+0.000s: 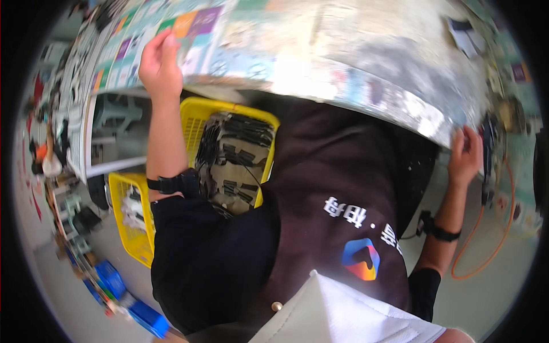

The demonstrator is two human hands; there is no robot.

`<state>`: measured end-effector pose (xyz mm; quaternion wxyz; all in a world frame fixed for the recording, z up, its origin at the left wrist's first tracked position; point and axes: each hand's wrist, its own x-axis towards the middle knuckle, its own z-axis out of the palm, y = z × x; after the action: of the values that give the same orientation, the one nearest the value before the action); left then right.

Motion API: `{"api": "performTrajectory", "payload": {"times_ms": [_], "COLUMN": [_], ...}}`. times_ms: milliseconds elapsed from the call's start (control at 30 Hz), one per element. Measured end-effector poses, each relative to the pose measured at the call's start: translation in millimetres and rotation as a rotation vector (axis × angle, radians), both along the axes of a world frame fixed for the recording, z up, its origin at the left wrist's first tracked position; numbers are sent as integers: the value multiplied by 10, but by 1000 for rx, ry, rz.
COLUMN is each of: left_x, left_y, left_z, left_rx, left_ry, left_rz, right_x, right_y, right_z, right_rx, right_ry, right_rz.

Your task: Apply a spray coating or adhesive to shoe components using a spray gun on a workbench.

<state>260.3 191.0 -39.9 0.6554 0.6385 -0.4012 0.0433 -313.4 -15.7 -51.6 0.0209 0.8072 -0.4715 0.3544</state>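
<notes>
My left hand [162,66] is raised over the left part of the worktable [251,43], its fingers loosely bent and a little apart. Nothing shows in it. At the table's right front corner is my right hand [466,155], fingers slightly curled with a gap between them, and no held thing is visible. Close beside that hand, on its right, stands a dark upright tool [488,140] that is too blurred to name. Each wrist wears a black band.
Below the table edge, a yellow plastic basket [270,120] holds several black strip-like parts. A second yellow basket [117,200] with white pieces stands lower left. An orange hose [510,200] loops at the right. A white sheet with a dark piece [466,39] lies at the back right.
</notes>
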Motion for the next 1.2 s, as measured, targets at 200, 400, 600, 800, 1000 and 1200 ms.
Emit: {"api": "performTrajectory", "payload": {"times_ms": [200,400,600,800,1000,1200], "left_x": [731,-76,-481,-374,-311,-321], "left_y": [1781,2332,1404,564,499,1234], "left_z": [-2338,-4471,-4741,-4434,-4387,-4472], "left_rx": [335,1157,1027,1246,1258,963], "left_ry": [268,1102,1076,1457,1527,1449], "left_rz": [663,375,515,719,776,752], "right_x": [612,1327,1262,1253,1193,1255], "right_y": [242,384,330,343,387,371], "right_z": [300,270,289,289,288,254], "right_rx": [-84,-162,-168,-150,-150,-121], "right_ry": [235,307,373,416,385,309], "right_rz": [86,302,303,268,235,242]}}
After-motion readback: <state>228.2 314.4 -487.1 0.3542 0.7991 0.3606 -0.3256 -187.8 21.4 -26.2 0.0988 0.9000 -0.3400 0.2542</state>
